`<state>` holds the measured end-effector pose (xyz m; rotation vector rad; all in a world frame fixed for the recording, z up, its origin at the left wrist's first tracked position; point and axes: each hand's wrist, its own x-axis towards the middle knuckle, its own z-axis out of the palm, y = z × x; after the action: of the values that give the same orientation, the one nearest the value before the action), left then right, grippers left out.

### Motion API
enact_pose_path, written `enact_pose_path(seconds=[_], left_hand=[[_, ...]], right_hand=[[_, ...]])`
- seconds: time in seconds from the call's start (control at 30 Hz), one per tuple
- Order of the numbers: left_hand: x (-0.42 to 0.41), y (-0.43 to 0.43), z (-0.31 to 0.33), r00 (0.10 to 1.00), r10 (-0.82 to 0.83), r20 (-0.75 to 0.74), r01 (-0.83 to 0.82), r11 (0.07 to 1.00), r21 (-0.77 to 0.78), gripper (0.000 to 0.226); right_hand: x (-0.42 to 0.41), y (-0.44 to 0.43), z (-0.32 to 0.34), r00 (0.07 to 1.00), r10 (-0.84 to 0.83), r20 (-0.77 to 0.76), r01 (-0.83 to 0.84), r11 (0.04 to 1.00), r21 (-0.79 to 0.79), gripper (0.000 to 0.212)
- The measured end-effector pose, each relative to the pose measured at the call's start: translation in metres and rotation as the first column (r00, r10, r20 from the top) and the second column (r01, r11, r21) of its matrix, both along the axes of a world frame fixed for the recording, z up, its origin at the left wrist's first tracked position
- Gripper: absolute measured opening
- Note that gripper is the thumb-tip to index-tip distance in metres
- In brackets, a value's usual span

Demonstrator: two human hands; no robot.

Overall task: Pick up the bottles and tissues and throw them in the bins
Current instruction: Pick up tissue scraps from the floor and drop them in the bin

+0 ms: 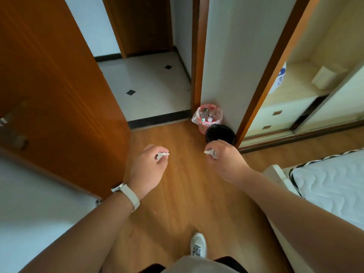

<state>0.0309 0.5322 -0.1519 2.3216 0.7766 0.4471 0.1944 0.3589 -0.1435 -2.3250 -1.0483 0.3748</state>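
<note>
Above the brown wooden floor (187, 184), two bare arms reach forward. The left hand (146, 168) has its fingers curled round a small crumpled white tissue (163, 155). A bit of that tissue pokes out past the fingers. A white strap watch (130, 196) sits on the left wrist.

The right hand (224, 158) is curled too, and it pinches a second white tissue (210, 153). One end of it sticks out to the left of the fingers. Both hands are held up in the air, apart from each other, with bare floor between them.

Further ahead, two bins stand on the floor at the foot of a white wall (226, 66). They are just beside each other. The far one is a small round bin with a pink plastic bag (201, 129) in it. Some clear plastic bottles (206, 115) are inside it, and two of them show little caps. The near one is a round black bin (220, 133). What is inside it is too dark to tell. The knuckles of the right hand cover its near edge in this view, so that hand is the closer one to the bins.

On the left stands a big orange-brown wooden door (59, 85), swung open. Past it lies a white tile floor with small black diamonds (149, 85). On the right is the corner of a white quilted mattress (334, 186). Down below, one white shoe (198, 244) steps on the wood.
</note>
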Motion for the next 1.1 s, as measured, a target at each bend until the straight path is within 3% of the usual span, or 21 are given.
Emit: enact_pose_path(seconds=[0.53,0.77,1.1], left_hand=[[0.210,0.079,-0.008,0.976,-0.219,-0.011,0.219,0.975,0.026,0.015],[0.306,0.156,-0.028,0.928,-0.369,0.048,0.369,0.930,0.009,0.015],[0.419,0.240,-0.060,0.860,-0.510,0.004,0.509,0.857,-0.076,0.014]], right_hand=[[0.161,0.049,-0.006,0.977,-0.213,0.029,0.213,0.977,0.023,0.029],[0.234,0.109,-0.025,0.946,-0.319,0.048,0.322,0.943,-0.085,0.025],[0.313,0.177,-0.039,0.895,-0.442,0.068,0.446,0.872,-0.202,0.022]])
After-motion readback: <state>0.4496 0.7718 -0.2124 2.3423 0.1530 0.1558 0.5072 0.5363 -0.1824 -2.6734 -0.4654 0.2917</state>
